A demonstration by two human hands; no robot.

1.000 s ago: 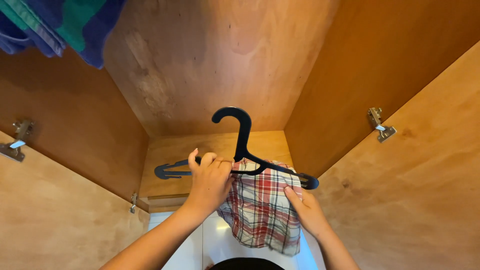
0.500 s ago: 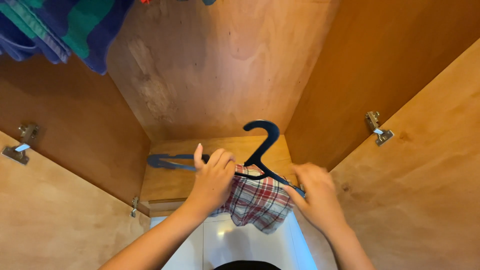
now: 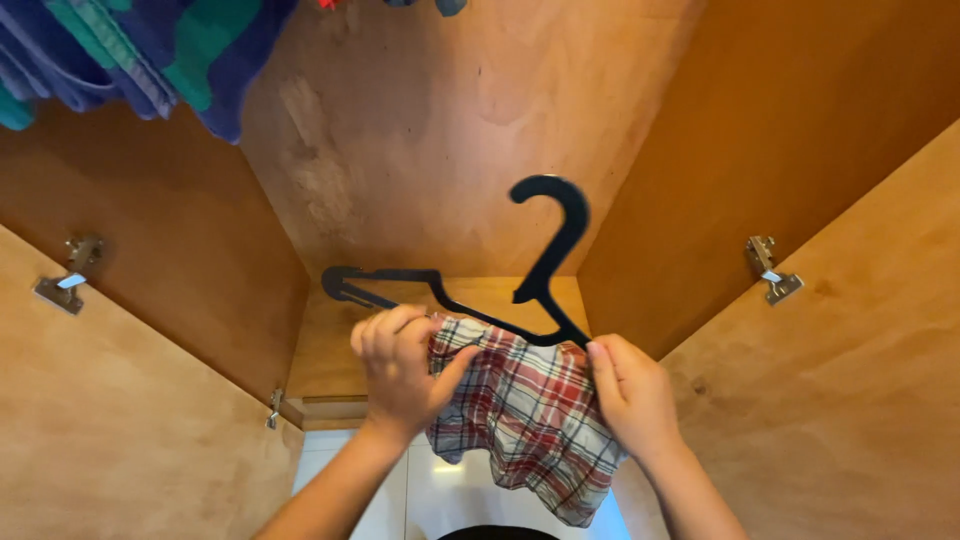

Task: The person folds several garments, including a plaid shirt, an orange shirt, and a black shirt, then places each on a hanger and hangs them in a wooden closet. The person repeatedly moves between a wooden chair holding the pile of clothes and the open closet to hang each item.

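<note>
Left hand (image 3: 397, 368) closed on plaid cloth (image 3: 520, 410) at hanger's left arm; right hand (image 3: 628, 395) pinched on cloth at right arm. Cloth draped between both hands, hung below black hanger (image 3: 480, 280). Hook raised above, before wooden cupboard back (image 3: 440, 130). Blue-green garment (image 3: 130, 50) hung far upper left.

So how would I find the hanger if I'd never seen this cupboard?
Look into the open wooden wardrobe, past its two doors, to the middle where the left hand and right hand meet. They hold a plaid cloth on the hanger. It is the only black plastic thing, with a curled hook on top.
</note>
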